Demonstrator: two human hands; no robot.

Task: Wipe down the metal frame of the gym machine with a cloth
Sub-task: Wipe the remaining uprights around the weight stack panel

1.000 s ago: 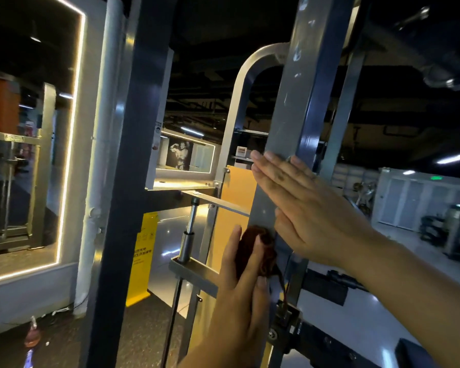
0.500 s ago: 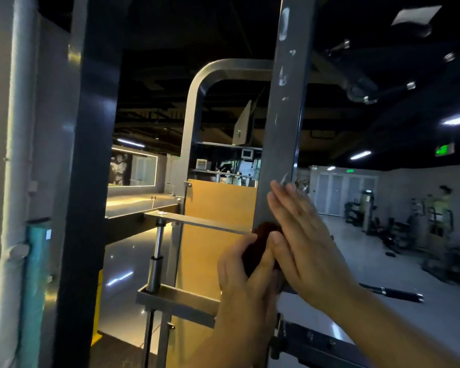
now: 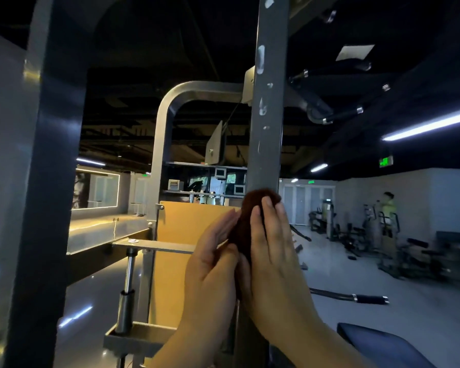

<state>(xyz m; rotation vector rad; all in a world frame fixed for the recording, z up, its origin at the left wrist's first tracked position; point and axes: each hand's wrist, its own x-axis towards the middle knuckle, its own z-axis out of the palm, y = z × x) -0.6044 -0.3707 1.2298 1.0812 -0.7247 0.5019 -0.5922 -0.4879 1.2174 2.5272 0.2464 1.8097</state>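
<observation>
Cloth (image 3: 252, 208), dark brown, soft, light, bunched: pressed against the grey frame upright (image 3: 267, 128) between left hand (image 3: 210, 266) and right hand (image 3: 274, 248), both flat-fingered, left thumb's hold unclear; likely best held by palm pressure, sliding easily on smooth metal.

The post (image 3: 267, 144) is matt grey painted metal with pale chipped patches, the cloth (image 3: 252, 203) looks dark, soft and fuzzy, the rod (image 3: 130, 272) gleams as polished metal, the tan panel (image 3: 186, 229) is smooth, and the floor (image 3: 98, 296) is glossy.
</observation>
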